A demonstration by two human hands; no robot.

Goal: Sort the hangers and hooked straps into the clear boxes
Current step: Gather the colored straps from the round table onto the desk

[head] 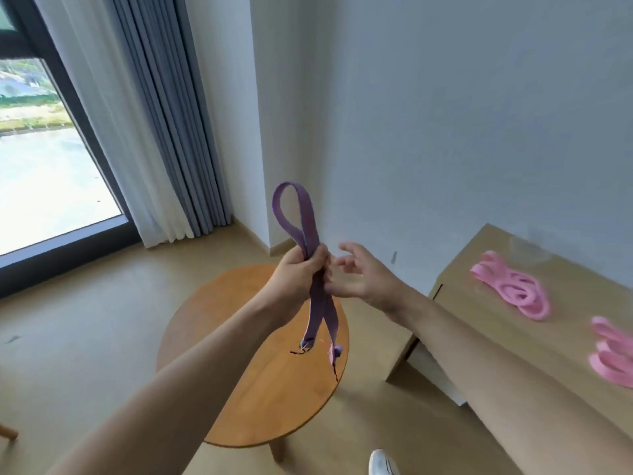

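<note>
A purple hooked strap [297,214] is folded double, its loop standing up and its two ends with small dark hooks hanging down. My left hand [298,274] grips the strap in a fist at its middle, above the round table. Just to the right of it, my right hand [363,275] has its fingers spread and relaxed, the thumb close to the strap below my left fist; I cannot tell if it touches. Two pink straps [513,286] [613,358] lie coiled on the desk at the right. A clear box [527,248] stands faintly visible at the desk's back.
A round wooden table [274,406] stands below my hands. A light wooden desk [479,313] runs along the right wall. Grey curtains [164,114] and a window fill the left. A white shoe [383,462] shows at the bottom edge.
</note>
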